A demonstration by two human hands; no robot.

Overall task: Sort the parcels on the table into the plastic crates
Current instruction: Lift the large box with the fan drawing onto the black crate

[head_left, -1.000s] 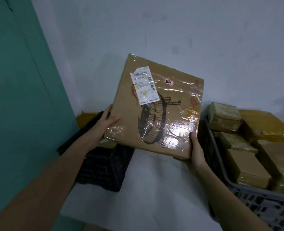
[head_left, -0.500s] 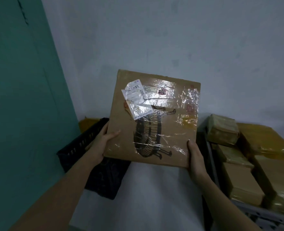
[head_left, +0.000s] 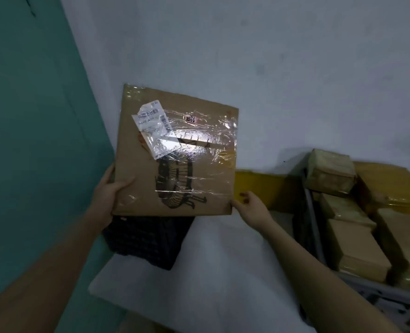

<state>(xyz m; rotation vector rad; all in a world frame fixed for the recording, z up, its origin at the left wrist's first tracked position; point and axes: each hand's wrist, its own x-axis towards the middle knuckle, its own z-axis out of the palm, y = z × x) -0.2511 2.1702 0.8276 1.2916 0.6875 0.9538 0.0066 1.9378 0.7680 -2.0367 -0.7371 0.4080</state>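
A flat brown cardboard parcel, wrapped in clear film with a white label and a dark print, is held tilted above the black plastic crate. My left hand grips its lower left edge, thumb on the front. My right hand is at the lower right corner. Its thumb tip touches the corner and its loosely bent fingers lie beside the parcel, not around it. Most of the black crate's inside is hidden behind the parcel.
A grey plastic crate at the right holds several brown wrapped parcels. A yellow parcel lies against the white wall between the crates. The crates stand on a white table. A teal wall rises close on the left.
The parcel has moved left and down over the black crate. My right hand has slipped off the bottom edge and now only touches the corner. My left hand keeps its grip.
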